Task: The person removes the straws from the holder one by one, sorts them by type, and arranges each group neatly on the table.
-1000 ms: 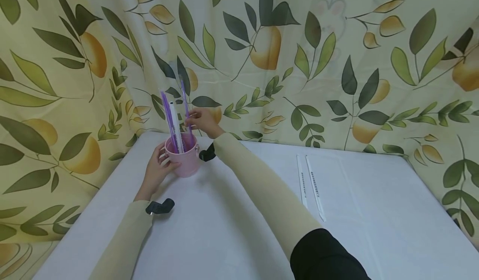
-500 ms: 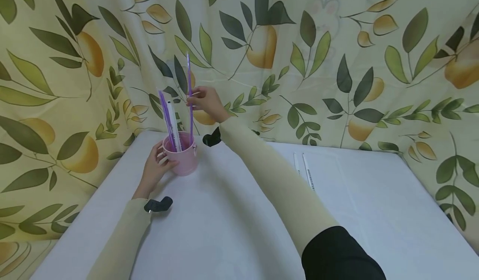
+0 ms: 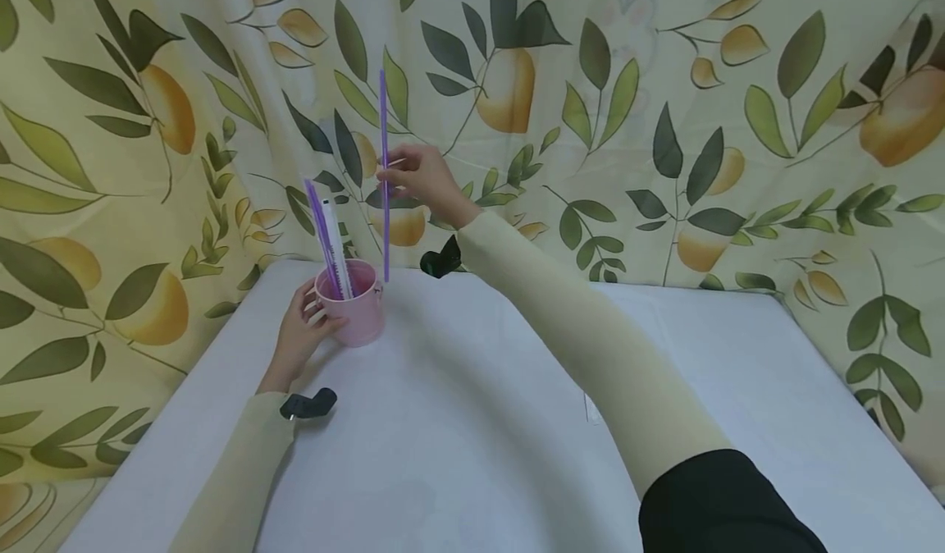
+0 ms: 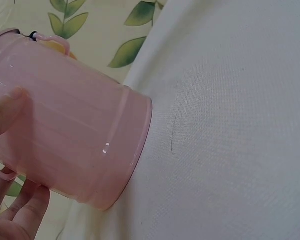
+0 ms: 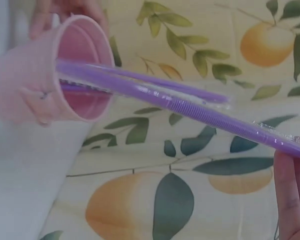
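A small pink bucket (image 3: 362,323) stands on the white table at the left, with purple straws (image 3: 319,221) and a white paper-wrapped straw (image 3: 338,249) upright inside. My left hand (image 3: 301,331) holds its side, thumb on the near wall and fingers round the left; the left wrist view shows the thumb and fingertips on the pink wall (image 4: 85,120). Between thumb and fingers, my right hand (image 3: 428,177) pinches a purple bendy straw (image 3: 385,118) in clear wrap. It hangs upright, its lower end beside the bucket's right rim. Its ribbed section (image 5: 195,110) shows in the right wrist view.
A leaf-and-fruit patterned curtain (image 3: 627,167) hangs right behind the table's back edge. On the white tabletop (image 3: 458,422), the end of a thin white wrapped straw (image 3: 593,409) pokes out beside my right sleeve (image 3: 591,340), which hides the rest.
My right hand has risen and moved right, drawing the purple straw up out of the bucket. My left hand stays on the bucket. The right sleeve now covers most of the white strips.
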Tool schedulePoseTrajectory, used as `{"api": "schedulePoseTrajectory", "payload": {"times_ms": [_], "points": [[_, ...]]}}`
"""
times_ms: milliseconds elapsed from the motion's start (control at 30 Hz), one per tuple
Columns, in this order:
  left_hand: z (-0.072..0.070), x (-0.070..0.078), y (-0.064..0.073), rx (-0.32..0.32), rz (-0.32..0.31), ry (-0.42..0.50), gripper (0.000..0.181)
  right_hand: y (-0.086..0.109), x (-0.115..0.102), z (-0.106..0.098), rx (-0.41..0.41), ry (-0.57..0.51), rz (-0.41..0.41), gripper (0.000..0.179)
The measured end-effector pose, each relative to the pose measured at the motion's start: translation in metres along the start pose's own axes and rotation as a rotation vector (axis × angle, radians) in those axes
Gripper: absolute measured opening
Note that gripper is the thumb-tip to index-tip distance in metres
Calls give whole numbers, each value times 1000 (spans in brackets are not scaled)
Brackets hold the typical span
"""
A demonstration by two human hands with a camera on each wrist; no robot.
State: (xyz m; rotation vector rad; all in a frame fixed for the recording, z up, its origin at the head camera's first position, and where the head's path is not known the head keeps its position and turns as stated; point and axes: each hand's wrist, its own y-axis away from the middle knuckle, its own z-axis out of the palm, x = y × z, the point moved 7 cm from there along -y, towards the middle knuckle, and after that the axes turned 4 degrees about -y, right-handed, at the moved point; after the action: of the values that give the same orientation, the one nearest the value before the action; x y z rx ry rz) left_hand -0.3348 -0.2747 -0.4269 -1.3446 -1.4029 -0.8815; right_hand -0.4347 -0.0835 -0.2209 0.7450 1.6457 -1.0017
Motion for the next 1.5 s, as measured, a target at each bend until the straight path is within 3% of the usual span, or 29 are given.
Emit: {"api": "schedulePoseTrajectory", "payload": {"times_ms": [133,333,733,1133,1500], "points": [[1,11,7,-5,-22,3,88,17,7,0,-14,-59,45,22],[1,-4,0,12,-10,-42,90,46,30,-2,-23,-67,121,22],[0,-4,-1,9,-19,-42,89,81,98,-14,19,-81,257,22],[1,-3,-1,10,-22,-42,88,101,164,-19,79,-127,401,28],[1,-3,0,13,-37,-52,88,106,204,-19,145,-145,482,25]]}}
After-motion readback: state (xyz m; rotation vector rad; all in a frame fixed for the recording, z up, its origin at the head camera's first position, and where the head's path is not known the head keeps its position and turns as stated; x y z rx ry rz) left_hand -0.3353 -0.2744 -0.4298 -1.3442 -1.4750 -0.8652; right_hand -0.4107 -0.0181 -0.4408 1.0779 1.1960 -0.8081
